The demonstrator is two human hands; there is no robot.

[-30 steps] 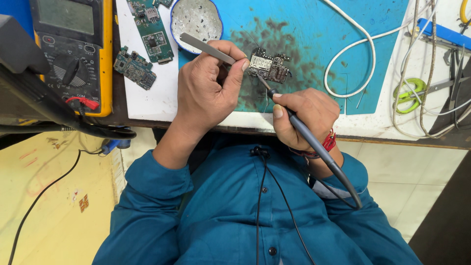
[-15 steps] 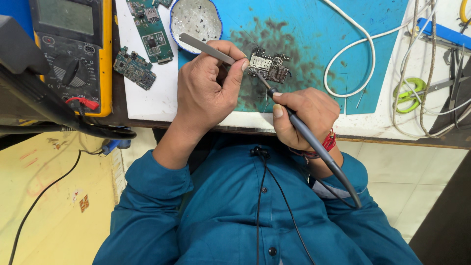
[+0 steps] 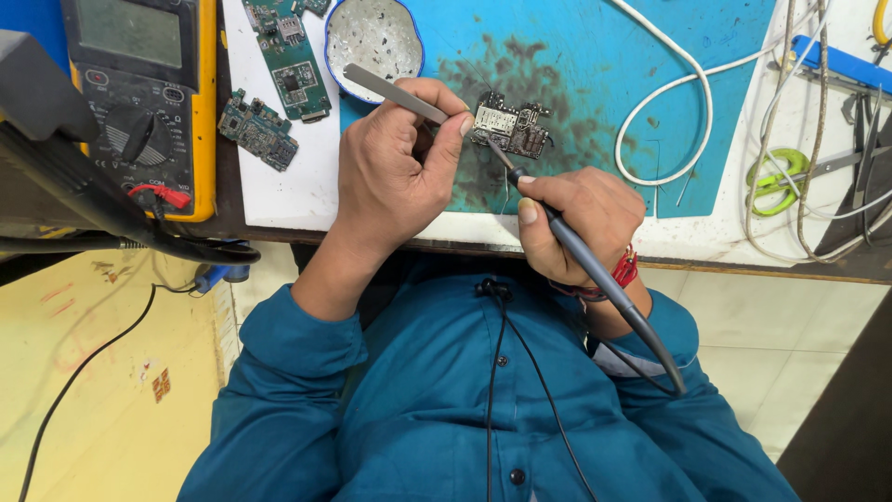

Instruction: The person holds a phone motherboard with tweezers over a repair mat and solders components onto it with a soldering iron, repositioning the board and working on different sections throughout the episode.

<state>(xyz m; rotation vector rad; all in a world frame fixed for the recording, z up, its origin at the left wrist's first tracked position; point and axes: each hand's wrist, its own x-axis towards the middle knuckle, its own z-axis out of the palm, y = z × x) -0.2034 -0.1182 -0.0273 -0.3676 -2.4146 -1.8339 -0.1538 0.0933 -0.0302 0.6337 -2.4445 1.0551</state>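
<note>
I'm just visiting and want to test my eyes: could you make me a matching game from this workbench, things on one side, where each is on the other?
Things:
1. tweezers
2. soldering iron
3. small dish
4. meter

Places:
A. far left of the bench
B. in the right hand
C. top edge of the blue mat
D. in the left hand

Pairs: 1-D, 2-B, 3-C, 4-A

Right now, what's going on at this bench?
A person is working on a small circuit board on the blue mat. The left hand holds metal tweezers at its edge; the right hand holds a soldering iron, tip on the board. A multimeter sits to the left.
</note>
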